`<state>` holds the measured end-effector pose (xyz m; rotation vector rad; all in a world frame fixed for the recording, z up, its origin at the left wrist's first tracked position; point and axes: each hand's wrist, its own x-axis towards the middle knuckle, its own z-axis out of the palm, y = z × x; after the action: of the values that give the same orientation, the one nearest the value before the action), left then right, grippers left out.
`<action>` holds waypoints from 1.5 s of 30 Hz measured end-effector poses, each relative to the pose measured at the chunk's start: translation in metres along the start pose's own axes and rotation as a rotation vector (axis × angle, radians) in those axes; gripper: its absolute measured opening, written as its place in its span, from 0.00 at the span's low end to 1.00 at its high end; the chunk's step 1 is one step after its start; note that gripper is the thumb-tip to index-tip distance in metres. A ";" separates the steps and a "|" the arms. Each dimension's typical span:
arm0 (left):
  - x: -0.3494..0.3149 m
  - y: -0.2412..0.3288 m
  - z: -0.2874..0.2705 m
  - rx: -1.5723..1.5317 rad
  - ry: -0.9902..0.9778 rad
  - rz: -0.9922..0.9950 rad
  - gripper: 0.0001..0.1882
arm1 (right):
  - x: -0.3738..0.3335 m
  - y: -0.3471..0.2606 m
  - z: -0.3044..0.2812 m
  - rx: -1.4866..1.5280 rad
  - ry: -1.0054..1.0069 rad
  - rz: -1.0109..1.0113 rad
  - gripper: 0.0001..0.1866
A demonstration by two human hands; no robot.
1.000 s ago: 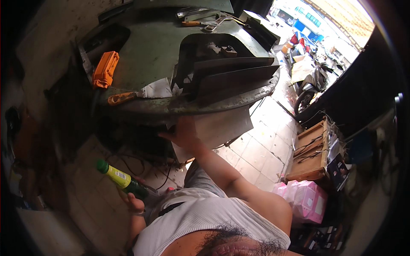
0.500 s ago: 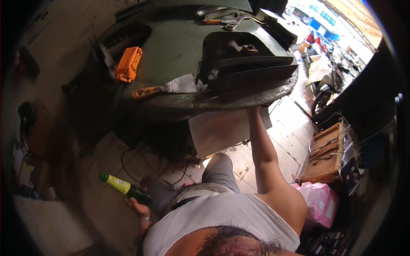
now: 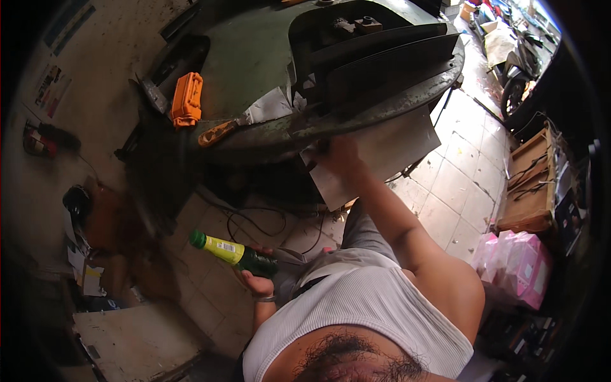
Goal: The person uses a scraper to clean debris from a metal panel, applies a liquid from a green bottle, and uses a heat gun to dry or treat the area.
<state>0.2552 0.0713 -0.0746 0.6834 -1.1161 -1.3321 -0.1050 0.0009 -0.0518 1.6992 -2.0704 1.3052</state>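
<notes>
My left hand (image 3: 258, 284) is closed round the lower part of a dark green bottle (image 3: 223, 248) with a yellow-green label and a green cap. The bottle lies tilted over my lap, its cap toward the left. My right hand (image 3: 340, 156) reaches just under the rim of the green round-edged table (image 3: 254, 63), by the near corner of a pale flat sheet (image 3: 382, 149). Its fingers are lost in shadow and blur. Above it on the table lie a scraper (image 3: 219, 134) with an orange handle and wide blade, and an orange case (image 3: 187, 99).
Dark angled metal plates (image 3: 388, 60) stand along the table's right side. Cables (image 3: 273, 232) lie on the floor under it. To the right are a wooden crate (image 3: 528, 184), a pink package (image 3: 525, 267) and a motorcycle (image 3: 519, 83). A pale board (image 3: 137, 334) is at lower left.
My right hand has moved left along the underside of the table rim, from the sheet's right part to its left corner. The view has shifted; the bottle stays in my left hand.
</notes>
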 end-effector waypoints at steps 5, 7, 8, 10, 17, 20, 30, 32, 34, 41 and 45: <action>-0.026 0.003 -0.034 0.111 0.099 -0.049 0.40 | 0.031 0.134 -0.043 -0.352 0.165 0.180 0.38; -0.032 -0.001 -0.040 0.067 0.180 -0.053 0.37 | 0.049 0.188 -0.064 -0.388 0.234 0.274 0.39; -0.035 0.000 -0.044 0.065 0.213 -0.064 0.36 | 0.060 0.204 -0.072 -0.384 0.262 0.326 0.40; -0.038 0.003 -0.045 0.035 0.260 -0.081 0.35 | 0.069 0.224 -0.086 -0.361 0.300 0.407 0.41; -0.025 -0.005 -0.020 -0.057 0.264 -0.113 0.36 | 0.034 0.154 -0.028 -0.117 0.283 0.183 0.45; -0.024 -0.002 -0.021 -0.041 0.206 -0.104 0.36 | 0.005 0.044 -0.001 -0.070 0.234 -0.104 0.46; -0.057 0.011 -0.041 -0.118 0.360 -0.154 0.35 | -0.002 -0.026 0.014 0.046 0.288 -0.198 0.46; -0.068 0.014 -0.050 -0.133 0.435 -0.186 0.34 | -0.005 -0.025 0.016 0.087 0.346 -0.124 0.45; -0.078 0.010 -0.062 -0.119 0.430 -0.172 0.34 | -0.004 -0.024 0.014 0.075 0.422 -0.045 0.43; -0.088 0.007 -0.095 -0.170 0.473 -0.156 0.34 | -0.022 -0.013 0.006 0.951 0.706 0.749 0.21; -0.086 0.018 -0.076 -0.099 0.510 -0.170 0.35 | -0.021 -0.021 -0.011 1.128 0.750 0.838 0.17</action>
<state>0.3420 0.1416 -0.1065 0.9928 -0.5887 -1.2476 -0.0839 0.0245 -0.0472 0.1088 -1.5810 3.0843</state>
